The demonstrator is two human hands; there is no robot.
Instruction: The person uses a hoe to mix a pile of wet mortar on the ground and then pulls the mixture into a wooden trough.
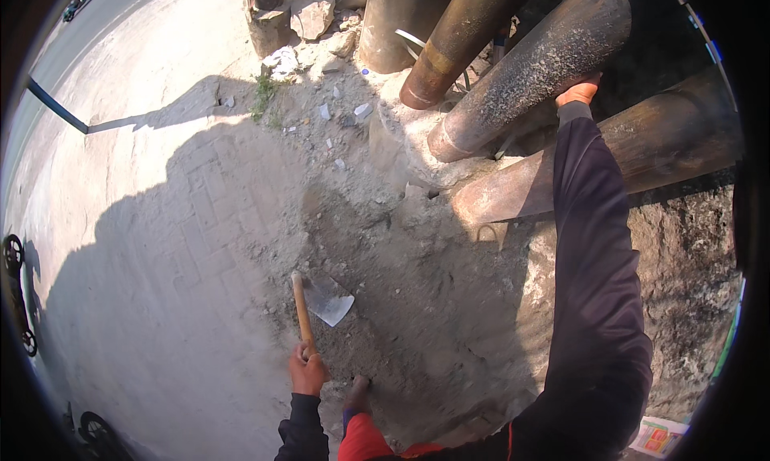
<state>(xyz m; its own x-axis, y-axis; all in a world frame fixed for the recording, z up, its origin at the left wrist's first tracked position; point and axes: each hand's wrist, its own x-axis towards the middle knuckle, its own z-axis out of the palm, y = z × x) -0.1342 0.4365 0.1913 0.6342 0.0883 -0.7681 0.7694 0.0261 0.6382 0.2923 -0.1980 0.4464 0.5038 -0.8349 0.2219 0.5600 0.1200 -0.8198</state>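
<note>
My left hand (306, 371) is closed round the wooden handle of a hoe (304, 312). Its flat, pale metal blade (329, 300) lies against loose grey dirt (417, 284) in front of me. My right arm reaches far forward and to the right. At its end my right hand (579, 92) presses against the side of a thick, rusty, dust-caked metal pipe (533, 64). The fingers of that hand are mostly hidden, so their grip cannot be made out. Below my right forearm another slanting rusty pipe (658, 144) passes behind the sleeve.
More large pipes (461, 40) stand at the upper right, their lower ends in rubble. Broken stones (311, 16) lie at the top. A foot (358, 387) stands close to my left hand. Rough rock (682, 260) rises at the right. Wheels (100, 433) show at the left edge.
</note>
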